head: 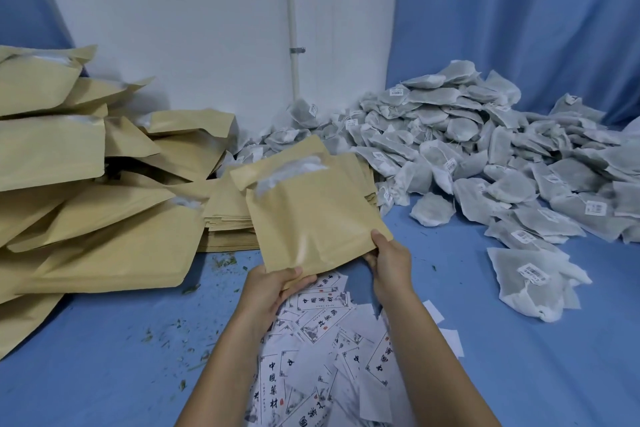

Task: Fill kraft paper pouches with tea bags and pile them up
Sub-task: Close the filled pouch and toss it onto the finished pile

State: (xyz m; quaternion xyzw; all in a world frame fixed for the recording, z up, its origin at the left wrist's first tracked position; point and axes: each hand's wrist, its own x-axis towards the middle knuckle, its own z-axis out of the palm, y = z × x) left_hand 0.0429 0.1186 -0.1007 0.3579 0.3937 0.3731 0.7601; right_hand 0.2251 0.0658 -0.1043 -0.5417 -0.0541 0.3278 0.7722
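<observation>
Both hands hold one kraft paper pouch (311,211) by its bottom edge, above the blue table. My left hand (277,288) grips the lower left corner and my right hand (388,260) the lower right corner. The pouch stands tilted with its open mouth pointing away, and white tea bag fabric shows in the opening. A big heap of grey-white tea bags (485,156) lies at the right. Filled kraft pouches (86,191) are piled up at the left. A flat stack of empty pouches (228,218) sits behind the held pouch.
Printed white labels (322,357) lie scattered on the blue table cloth (104,357) under my forearms. One loose tea bag (533,281) lies near right. Green leaf crumbs dot the cloth at left. A white wall, a pipe and blue curtains stand behind.
</observation>
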